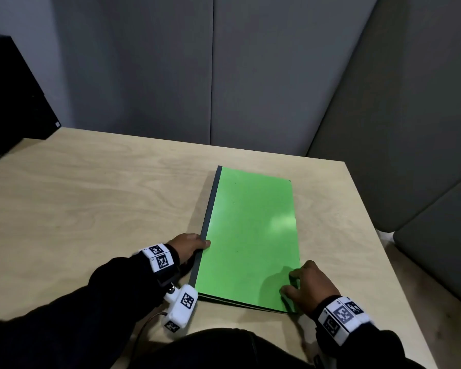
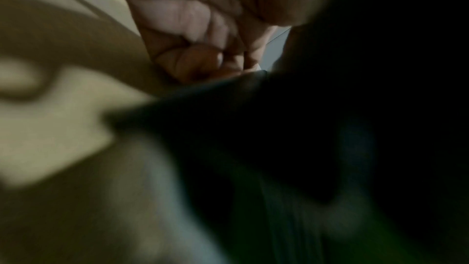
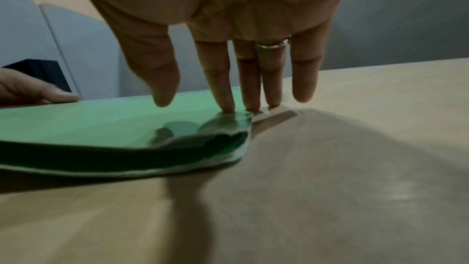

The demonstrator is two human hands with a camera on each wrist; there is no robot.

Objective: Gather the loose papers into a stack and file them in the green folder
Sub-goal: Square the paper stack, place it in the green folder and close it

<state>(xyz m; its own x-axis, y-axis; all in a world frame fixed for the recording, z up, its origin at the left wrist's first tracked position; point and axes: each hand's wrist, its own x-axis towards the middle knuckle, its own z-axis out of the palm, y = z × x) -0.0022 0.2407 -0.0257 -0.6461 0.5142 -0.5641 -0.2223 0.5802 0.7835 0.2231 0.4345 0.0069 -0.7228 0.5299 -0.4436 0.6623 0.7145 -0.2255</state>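
On the desk (image 1: 91, 198), right of middle and near the front edge, sits the folder (image 1: 250, 235), closed and flat, dark spine on its left. No loose papers lying about; pale sheet edges peek out between the covers in the right wrist view, so I'd guess the filing is basically done.

Handling-wise it looks light and floppy: thin card covers, and the near corner bows up a bit. Glossy too, so probably slidey on the wood. I'd take hold at the spine, the stiffest part, since lifting by the open edge could let sheets slip out.

Left hand (image 1: 188, 246) is at the spine, thumb on the cover and fingers curled under, so that grip is pinching the folder. Right hand (image 1: 310, 284) is spread, straight fingertips (image 3: 228, 105) pressing down the near right corner.
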